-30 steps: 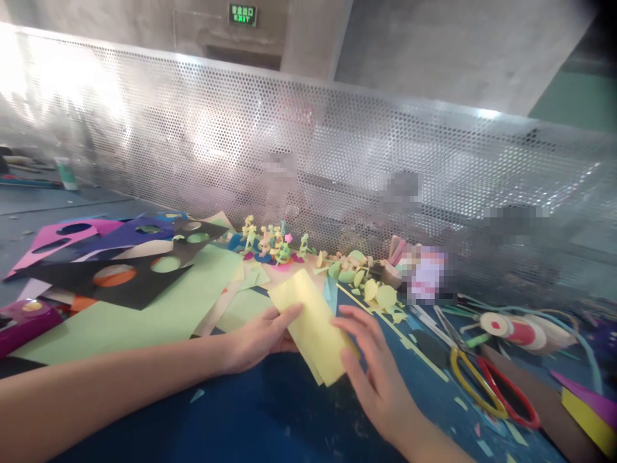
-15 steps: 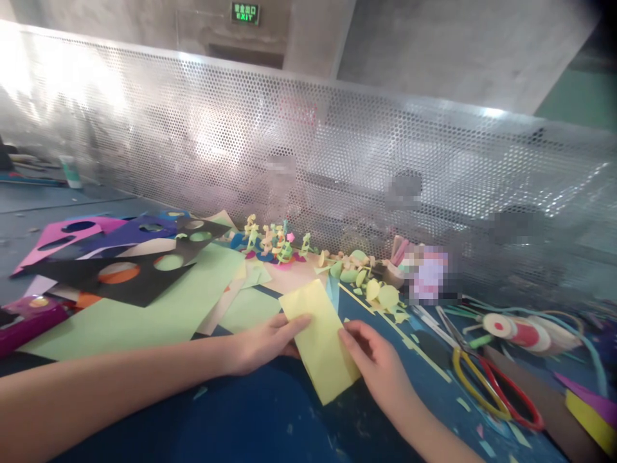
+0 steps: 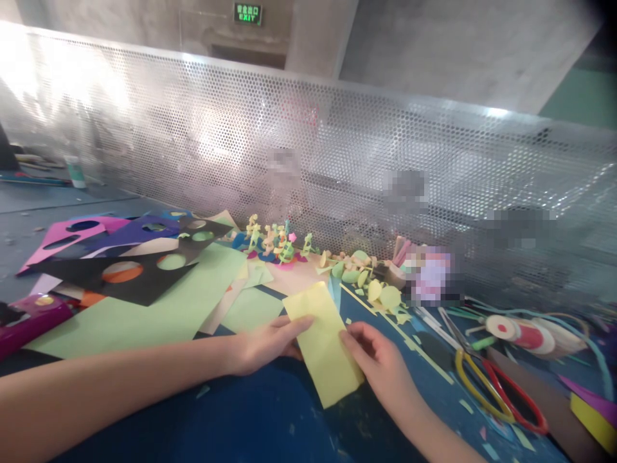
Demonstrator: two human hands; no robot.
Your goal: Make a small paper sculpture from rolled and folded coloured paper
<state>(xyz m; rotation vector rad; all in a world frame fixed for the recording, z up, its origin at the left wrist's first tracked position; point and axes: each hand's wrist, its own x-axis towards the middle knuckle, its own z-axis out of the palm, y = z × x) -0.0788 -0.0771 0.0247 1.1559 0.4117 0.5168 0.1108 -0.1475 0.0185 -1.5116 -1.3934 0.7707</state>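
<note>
A rectangular piece of pale yellow paper (image 3: 324,350) is held tilted above the blue table, between both hands. My left hand (image 3: 270,341) pinches its left edge, thumb on top and the other fingers mostly hidden beneath. On the right edge, my right hand (image 3: 371,350) grips the paper with thumb and curled fingers. Whether the paper is one sheet or folded in layers I cannot tell. Just beyond it lie a large light green sheet (image 3: 159,318) and a cluster of small curled-paper figures (image 3: 277,241). Yellow-green paper discs (image 3: 388,297) lie to the far right of the paper.
Scissors (image 3: 484,386) with one yellow and one red handle lie at the right, beside a spool (image 3: 520,333). Black paper with cut-out holes (image 3: 149,283) and a magenta tool (image 3: 38,321) are at the left. A perforated metal screen (image 3: 313,154) stands behind.
Both hands keep the same hold on the yellow paper. The whole view has shifted very slightly; the paper's lower part has tilted a little.
</note>
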